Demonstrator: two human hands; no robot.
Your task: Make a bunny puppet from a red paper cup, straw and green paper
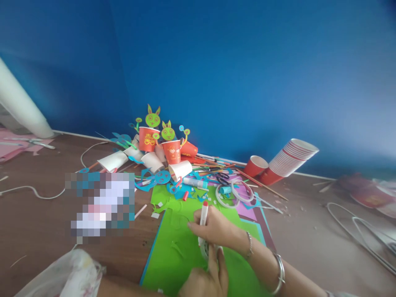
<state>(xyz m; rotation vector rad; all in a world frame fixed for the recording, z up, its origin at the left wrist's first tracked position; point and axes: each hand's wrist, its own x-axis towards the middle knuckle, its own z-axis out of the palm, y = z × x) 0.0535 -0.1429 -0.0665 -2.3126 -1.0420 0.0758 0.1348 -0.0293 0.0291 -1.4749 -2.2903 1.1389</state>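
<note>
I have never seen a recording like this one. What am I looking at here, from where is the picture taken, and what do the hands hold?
There is no machine here. A person wears a camera on the head, so the one picture looks forward and down at that person's own two bare hands. The right hand grips a white stick with a red tip, perhaps a glue stick. The left hand touches something small and pale just under it; what it is, I cannot tell. Both are above a green paper sheet on a brown table. Behind lie red paper cups with green rabbit faces, a stack of red cups, scissors and paper scraps. A blue wall stands behind.
</note>
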